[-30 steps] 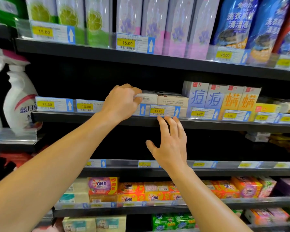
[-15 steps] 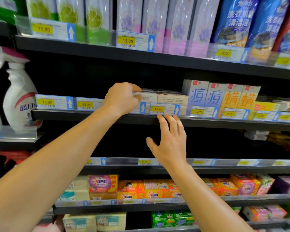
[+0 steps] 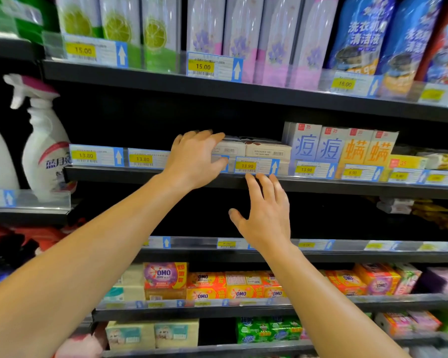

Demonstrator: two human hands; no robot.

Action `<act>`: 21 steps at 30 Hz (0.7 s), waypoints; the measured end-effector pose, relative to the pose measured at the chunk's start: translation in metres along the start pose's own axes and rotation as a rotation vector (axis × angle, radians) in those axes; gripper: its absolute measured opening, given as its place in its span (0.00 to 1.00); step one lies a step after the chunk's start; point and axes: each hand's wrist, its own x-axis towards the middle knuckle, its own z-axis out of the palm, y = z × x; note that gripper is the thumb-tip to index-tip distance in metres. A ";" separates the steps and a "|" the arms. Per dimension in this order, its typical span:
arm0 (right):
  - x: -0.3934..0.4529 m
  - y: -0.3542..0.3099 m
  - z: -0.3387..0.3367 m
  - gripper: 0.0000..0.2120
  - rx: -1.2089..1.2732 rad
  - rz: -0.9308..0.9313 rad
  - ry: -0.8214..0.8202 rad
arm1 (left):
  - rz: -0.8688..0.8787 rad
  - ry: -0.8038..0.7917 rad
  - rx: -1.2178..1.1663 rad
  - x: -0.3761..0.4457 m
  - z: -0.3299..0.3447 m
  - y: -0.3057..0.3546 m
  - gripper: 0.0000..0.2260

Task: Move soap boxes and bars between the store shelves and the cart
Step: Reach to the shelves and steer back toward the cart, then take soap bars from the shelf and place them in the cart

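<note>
Two pale flat soap boxes lie side by side on the middle shelf. My left hand reaches over the shelf's front rail, and its straightened fingers lie on top of the left soap box, thumb below by the price tag. The other pale box sits just right of it, untouched. My right hand hovers lower with fingers spread and straight, its fingertips just under the shelf edge, holding nothing.
Tall blue boxes and orange boxes stand to the right on the same shelf. OMO soap bars fill a lower shelf. A white spray bottle stands at the left. Refill pouches line the top shelf.
My left hand's fingers have uncurled from their grip on the pale box and now lie straight over it. My right hand has barely moved.
</note>
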 end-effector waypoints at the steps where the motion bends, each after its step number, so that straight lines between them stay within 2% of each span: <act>1: -0.001 -0.002 -0.004 0.38 -0.002 0.006 -0.022 | -0.002 0.006 0.034 -0.006 -0.001 0.002 0.29; 5: -0.023 -0.010 -0.023 0.37 0.017 0.000 -0.080 | -0.010 0.020 0.064 -0.046 -0.009 0.010 0.30; 11: -0.107 -0.026 -0.043 0.37 0.041 -0.017 -0.174 | -0.053 -0.112 0.076 -0.146 -0.014 0.022 0.30; 15: -0.184 -0.038 -0.051 0.36 0.051 -0.048 -0.292 | -0.089 -0.234 0.046 -0.246 -0.011 0.024 0.30; 21: -0.304 -0.074 -0.043 0.38 0.079 -0.070 -0.563 | -0.180 -0.489 0.028 -0.427 -0.014 0.014 0.30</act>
